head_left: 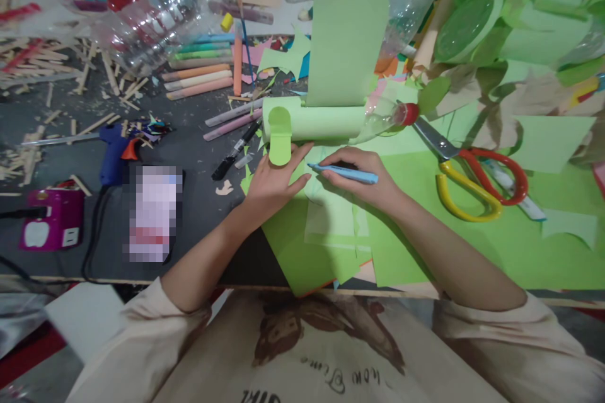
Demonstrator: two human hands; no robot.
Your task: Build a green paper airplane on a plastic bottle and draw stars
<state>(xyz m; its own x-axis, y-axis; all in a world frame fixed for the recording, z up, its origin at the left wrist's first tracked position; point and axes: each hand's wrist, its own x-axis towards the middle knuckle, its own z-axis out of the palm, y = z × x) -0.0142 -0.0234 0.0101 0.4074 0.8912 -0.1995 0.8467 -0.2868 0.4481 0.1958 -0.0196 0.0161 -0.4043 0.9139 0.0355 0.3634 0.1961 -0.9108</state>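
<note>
The dark table (pixel 198 157) was crowded with craft scraps. I saw the right hand (pixel 366 179) pinching a light blue pen (pixel 347 172), its tip on the pale green paper (pixel 331 223) (several sheets, overlapping). The left hand (pixel 274 186) lay flat and unclenched on it. I couldn't make out any marks.

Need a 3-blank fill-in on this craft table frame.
1. The pen in the right hand is ____.
2. The left hand lies flat on ____ paper.
3. The scissors have one red handle and one ____ handle.
Missing words: blue; green; yellow.
</note>
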